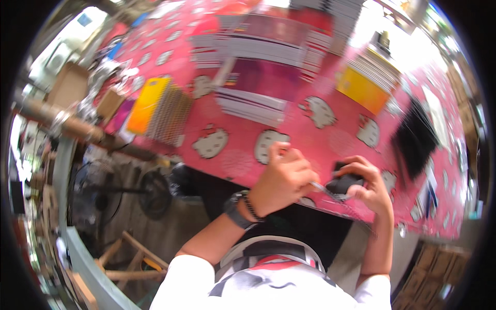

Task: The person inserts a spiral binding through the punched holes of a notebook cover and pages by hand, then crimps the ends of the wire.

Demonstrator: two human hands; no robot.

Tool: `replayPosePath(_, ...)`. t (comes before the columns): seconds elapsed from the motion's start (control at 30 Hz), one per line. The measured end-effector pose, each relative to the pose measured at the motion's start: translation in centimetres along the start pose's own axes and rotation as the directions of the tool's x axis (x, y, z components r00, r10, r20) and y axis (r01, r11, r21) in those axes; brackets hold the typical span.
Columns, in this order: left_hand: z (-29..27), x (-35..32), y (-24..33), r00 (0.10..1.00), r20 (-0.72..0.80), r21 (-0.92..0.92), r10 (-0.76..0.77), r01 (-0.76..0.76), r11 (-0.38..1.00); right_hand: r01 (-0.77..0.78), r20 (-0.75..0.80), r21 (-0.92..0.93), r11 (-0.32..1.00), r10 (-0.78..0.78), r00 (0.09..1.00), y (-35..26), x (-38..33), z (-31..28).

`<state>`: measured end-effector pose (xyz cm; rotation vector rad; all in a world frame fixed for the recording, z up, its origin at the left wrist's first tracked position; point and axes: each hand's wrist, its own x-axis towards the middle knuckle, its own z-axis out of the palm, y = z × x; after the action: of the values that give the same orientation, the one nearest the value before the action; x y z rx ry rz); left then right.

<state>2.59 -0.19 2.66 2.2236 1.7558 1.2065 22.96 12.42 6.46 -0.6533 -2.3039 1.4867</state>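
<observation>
Near the front edge of the pink patterned table (235,163), my left hand (289,173) is closed around a thin, light-coloured, rod-like piece (318,186). Its tip reaches toward a small black block-like object (342,183). My right hand (371,186) grips that black object between thumb and fingers. Below it a thin coiled strand (354,211) hangs along the table edge; what it joins to is blurred. A dark watch band (237,213) and a beaded bracelet circle my left wrist.
Stacks of purple-covered books (256,98) stand ahead. Spiral-bound yellow notebooks are at left (160,111), and a yellow-covered stack (369,77) is at far right. A black bundle (416,137) lies right of my hand. A fan (154,194) stands below left.
</observation>
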Motion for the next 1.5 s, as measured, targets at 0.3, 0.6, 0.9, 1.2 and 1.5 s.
replayPosePath(0.3, 0.4, -0.2, 0.4, 0.991, -0.093, -0.022, -0.1, 0.098, 0.995, -0.086, -0.125, -0.099, 0.991, 0.074, 0.989, 0.1, 0.6, 0.5)
replayPosePath(0.6, 0.7, -0.7, 0.3, 0.991, -0.04, -0.123, -0.126, 0.12, 0.985, 0.002, 0.057, 0.249, 0.969, -0.017, 0.998, 0.3, 1.3, 1.9)
replayPosePath(0.9, -0.4, -3.4, -2.1, 0.869, 0.053, -0.748, -0.492, 0.361, 0.557, -0.104, -0.32, -0.815, 0.569, -0.293, 0.901, 5.7, 1.4, -0.9)
replayPosePath(1.2, 2.0, -1.3, -1.5, 0.957, 0.151, -0.886, -0.248, 0.243, 0.396, 0.016, -0.272, -0.418, 0.908, -0.142, 0.952, -3.4, -0.4, 4.9)
replayPosePath(1.5, 4.5, -0.9, -0.2, 0.85, 0.025, -0.701, -0.526, 0.39, 0.597, -0.002, -0.256, -0.592, 0.806, -0.186, 0.949, -2.1, 0.7, 3.8)
